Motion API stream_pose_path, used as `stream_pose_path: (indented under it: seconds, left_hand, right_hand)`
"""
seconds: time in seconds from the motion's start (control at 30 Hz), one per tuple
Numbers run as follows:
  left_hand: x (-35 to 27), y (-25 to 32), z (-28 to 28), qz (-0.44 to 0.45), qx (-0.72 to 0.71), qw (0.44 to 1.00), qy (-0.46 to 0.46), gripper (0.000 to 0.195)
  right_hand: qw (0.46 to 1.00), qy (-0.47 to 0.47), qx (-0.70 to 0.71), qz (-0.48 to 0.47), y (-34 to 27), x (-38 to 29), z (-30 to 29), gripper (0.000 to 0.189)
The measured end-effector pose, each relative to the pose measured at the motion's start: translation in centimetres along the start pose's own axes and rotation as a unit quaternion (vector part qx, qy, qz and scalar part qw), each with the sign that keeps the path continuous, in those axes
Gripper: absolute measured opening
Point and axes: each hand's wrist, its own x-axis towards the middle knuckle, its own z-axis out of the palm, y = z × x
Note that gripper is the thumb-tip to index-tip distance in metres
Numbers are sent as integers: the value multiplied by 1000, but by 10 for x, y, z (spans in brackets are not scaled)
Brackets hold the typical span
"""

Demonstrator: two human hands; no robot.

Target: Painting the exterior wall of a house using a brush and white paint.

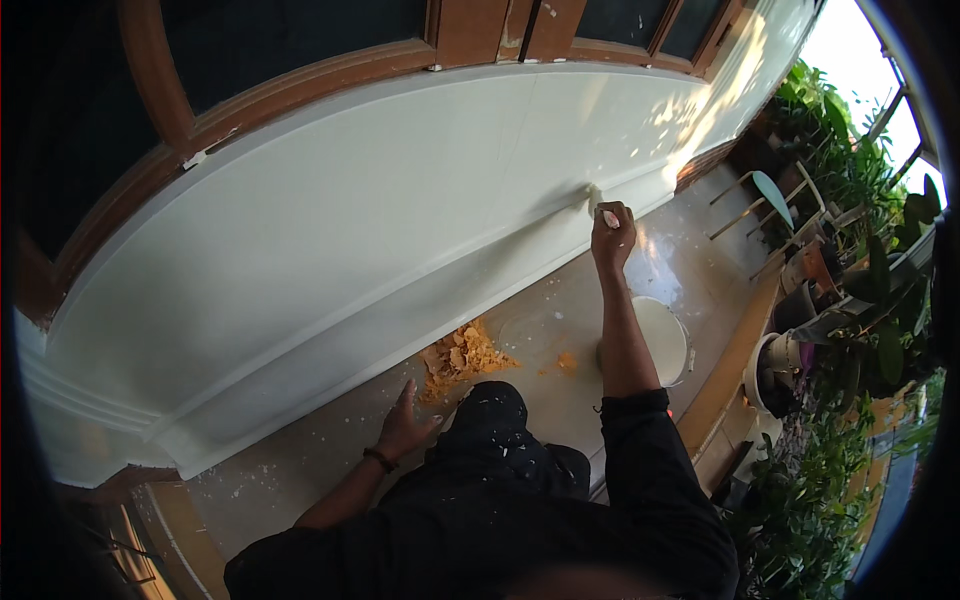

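Note:
My right hand (615, 234) is closed round the handle of a paintbrush (595, 196), whose bristles touch the white wall (420, 202) at the ledge above its base moulding. Below my right forearm, partly covered by it, a white paint bucket (660, 341) stands on the floor. My left hand (406, 426) holds nothing; its fingers are spread beside my paint-spotted knee. Close to that hand, a heap of orange-tan paint flakes (461, 356) lies on the floor at the foot of the wall.
Brown wooden window frames (315, 75) run along the wall's top. The grey floor (277, 469) bears white paint spots. At right are a metal-legged chair (772, 196), several plant pots (795, 307) and leafy plants (832, 450). A tan raised edge (720, 397) borders the floor.

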Motion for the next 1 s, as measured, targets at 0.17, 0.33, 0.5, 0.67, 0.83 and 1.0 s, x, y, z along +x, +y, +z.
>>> stream_pose_path:
  seconds: [0.17,0.33,0.5,0.67,0.83,1.0]
  left_hand:
    - [-1,-6,5,-20,10,1000,11,104]
    - [14,1,16,6,15,999,-31,103]
    - [13,-2,15,-27,7,993,-117,104]
    - [-28,-23,14,-58,44,997,-39,105]
    - [-42,-30,1,-62,55,995,-54,108]
    - [-62,-30,-16,-73,35,996,-35,107]
  right_hand:
    - [988,-120,67,-73,-94,-76,7,10]
    - [940,-271,186,-93,-214,-188,-8,19]
    - [909,-311,273,-45,-260,-200,-8,19]
    - [863,-300,404,48,-223,-170,-8,10]
    - [963,-116,244,-17,-180,-138,-15,7]
    - [967,-183,165,-63,-243,-178,3,10]
